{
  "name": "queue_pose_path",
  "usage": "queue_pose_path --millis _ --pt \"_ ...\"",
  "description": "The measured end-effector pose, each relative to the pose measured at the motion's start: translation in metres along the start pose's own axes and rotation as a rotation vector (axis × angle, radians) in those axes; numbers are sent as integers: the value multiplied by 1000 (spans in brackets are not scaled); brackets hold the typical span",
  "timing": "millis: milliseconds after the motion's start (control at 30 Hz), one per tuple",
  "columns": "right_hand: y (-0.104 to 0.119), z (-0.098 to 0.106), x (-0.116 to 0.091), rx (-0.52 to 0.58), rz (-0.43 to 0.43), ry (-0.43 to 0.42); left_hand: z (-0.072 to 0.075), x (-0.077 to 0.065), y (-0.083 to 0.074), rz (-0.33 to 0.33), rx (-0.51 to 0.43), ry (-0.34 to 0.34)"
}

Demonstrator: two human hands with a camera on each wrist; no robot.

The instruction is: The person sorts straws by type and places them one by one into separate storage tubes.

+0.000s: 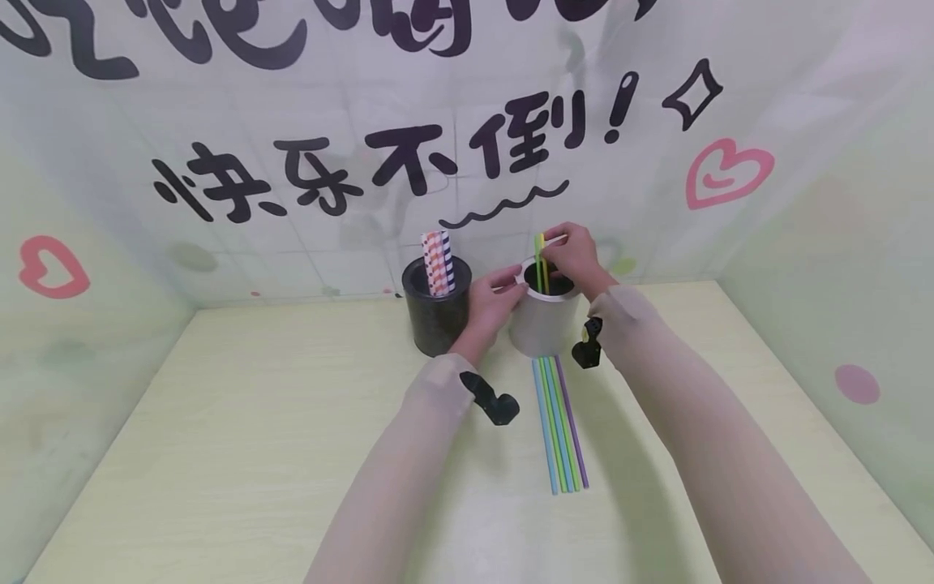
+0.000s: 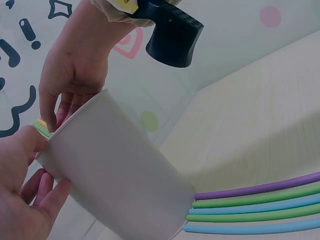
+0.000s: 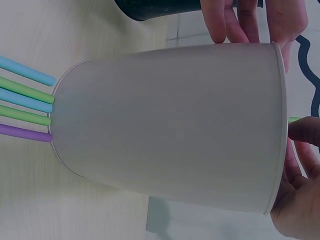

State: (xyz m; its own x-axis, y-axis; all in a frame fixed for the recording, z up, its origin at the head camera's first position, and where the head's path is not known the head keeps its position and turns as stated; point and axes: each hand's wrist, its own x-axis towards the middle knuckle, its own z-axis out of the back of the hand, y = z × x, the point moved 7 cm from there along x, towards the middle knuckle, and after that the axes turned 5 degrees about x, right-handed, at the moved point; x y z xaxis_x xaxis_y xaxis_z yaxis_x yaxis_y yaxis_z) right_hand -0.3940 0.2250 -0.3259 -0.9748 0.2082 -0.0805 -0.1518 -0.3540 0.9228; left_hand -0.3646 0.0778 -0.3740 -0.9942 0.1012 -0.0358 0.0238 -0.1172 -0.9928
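The left hand [image 1: 492, 308] holds the white cup [image 1: 543, 326]. Straws [image 1: 538, 264] stand inside, by the right hand's [image 1: 576, 253] fingertips; I can't tell if it pinches.

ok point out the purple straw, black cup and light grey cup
Purple straw [image 1: 571, 422]: head view, middle of its length.
Black cup [image 1: 434, 323]: head view, side wall below the rim.
Light grey cup [image 3: 170, 125]: right wrist view, middle of outer wall.

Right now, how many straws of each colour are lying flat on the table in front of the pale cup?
Blue straws: 2
Green straws: 2
Purple straw: 1
Total: 5
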Motion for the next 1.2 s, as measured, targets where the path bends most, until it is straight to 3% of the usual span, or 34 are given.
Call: queue_pose_path --millis 433,867,1200 --pt "2 6 -10 37 -5 38 -1 -1 -2 -8 -18 -6" --pt "-1 17 -37 9 64 199 0 -1 0 1 2 -10" --pt "-7 32 -59 18 121 201 0 0 0 5 -16 -22"
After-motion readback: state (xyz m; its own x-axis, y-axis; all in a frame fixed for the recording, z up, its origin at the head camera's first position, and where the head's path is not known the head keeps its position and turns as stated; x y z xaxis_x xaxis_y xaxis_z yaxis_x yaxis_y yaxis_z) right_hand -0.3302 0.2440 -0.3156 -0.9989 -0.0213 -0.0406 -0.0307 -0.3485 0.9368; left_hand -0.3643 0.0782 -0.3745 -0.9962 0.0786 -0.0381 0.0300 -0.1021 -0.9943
